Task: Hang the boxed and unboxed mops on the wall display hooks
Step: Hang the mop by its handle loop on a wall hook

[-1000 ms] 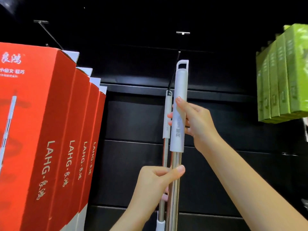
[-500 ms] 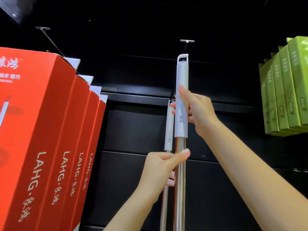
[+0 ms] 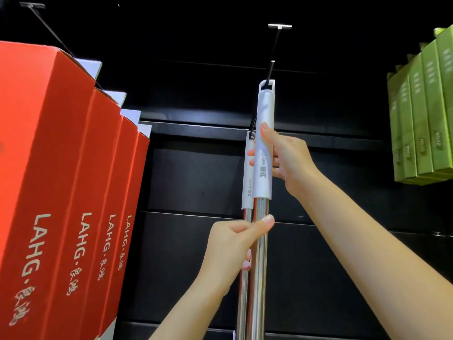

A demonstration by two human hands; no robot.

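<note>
Red boxes [image 3: 61, 180] read "LAHG" beside mop handle [image 3: 263, 148].

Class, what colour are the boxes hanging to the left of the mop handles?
Red boxes with pale lettering, seen clearly in the head view.

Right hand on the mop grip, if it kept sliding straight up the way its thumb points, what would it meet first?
Likely the hanging loop atop the front mop handle, where the black hook passes through. The right hand has bare grip above its thumb until there.
</note>
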